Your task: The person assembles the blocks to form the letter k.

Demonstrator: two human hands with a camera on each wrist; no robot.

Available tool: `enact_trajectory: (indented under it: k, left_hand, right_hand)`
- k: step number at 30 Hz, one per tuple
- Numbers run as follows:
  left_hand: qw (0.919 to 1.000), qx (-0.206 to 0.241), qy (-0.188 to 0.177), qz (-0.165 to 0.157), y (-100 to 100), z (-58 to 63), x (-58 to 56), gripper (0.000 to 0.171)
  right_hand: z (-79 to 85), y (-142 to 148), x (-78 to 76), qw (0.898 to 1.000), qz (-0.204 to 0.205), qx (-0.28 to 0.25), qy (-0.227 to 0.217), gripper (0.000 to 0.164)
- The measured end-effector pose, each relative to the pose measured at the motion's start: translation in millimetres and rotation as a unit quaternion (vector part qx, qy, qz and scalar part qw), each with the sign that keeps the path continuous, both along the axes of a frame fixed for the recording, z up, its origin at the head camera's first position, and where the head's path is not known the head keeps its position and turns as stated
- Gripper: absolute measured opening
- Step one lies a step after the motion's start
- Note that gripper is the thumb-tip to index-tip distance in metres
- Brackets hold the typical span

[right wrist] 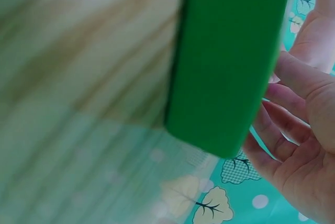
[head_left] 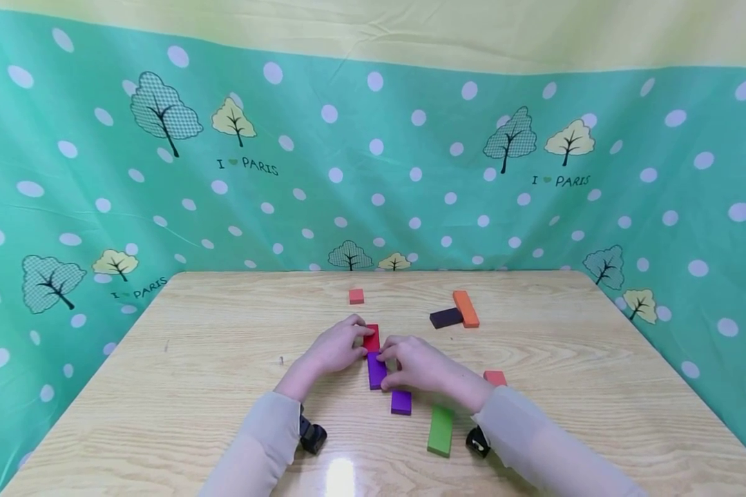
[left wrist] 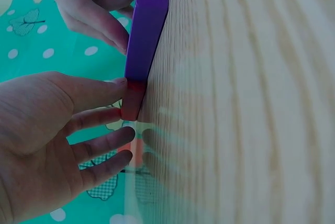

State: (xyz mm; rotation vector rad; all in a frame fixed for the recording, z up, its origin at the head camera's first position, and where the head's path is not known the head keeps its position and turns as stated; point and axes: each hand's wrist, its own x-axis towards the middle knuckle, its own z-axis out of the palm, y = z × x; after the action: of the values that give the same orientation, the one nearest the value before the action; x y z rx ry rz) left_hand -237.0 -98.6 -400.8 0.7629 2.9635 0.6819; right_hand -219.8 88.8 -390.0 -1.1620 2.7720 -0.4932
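A red block (head_left: 371, 339) and a long purple block (head_left: 376, 373) lie end to end on the wooden table, forming one row. My left hand (head_left: 338, 347) holds the red block between thumb and index finger, the thumb right at the seam with the purple one; its other fingers are spread in the left wrist view. From the right, my right hand (head_left: 415, 364) pinches the purple block, thumb near its close end and index finger farther up. The right wrist view shows a green block (right wrist: 225, 67) large in front, hiding part of the right fingertips.
Close to the right hand lie a short purple block (head_left: 400, 402), the green block (head_left: 440, 431) and a coral block (head_left: 494, 378) partly behind the forearm. Farther back are a small coral block (head_left: 356, 297), a black block (head_left: 445, 317) and an orange block (head_left: 466, 308) touching it.
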Motion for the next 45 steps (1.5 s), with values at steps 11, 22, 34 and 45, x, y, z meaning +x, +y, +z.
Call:
enact_trajectory:
  k: [11,22,34,45]
  left_hand:
    - [0.9999,-0.010,0.007,-0.007,-1.5,0.7,-0.8,0.037]
    - [0.9998,-0.004,-0.005,-0.018,-1.8,3.5,1.9,0.040]
    - [0.9993,0.010,-0.023,-0.027,-3.5,1.8,2.7,0.045]
    - [0.9988,0.008,-0.029,-0.039,-5.3,0.9,3.3,0.047]
  right_hand:
    - [-0.8,-3.4,-2.0,1.000,0.002,0.010,0.008,0.046]
    - [-0.4,-3.6,0.5,0.999,-0.008,0.027,0.026,0.045]
    - [-2.4,-3.2,3.2,0.999,-0.023,0.023,0.020,0.047]
    - [-0.6,-0.3,3.2,1.000,-0.007,-0.009,-0.009,0.034]
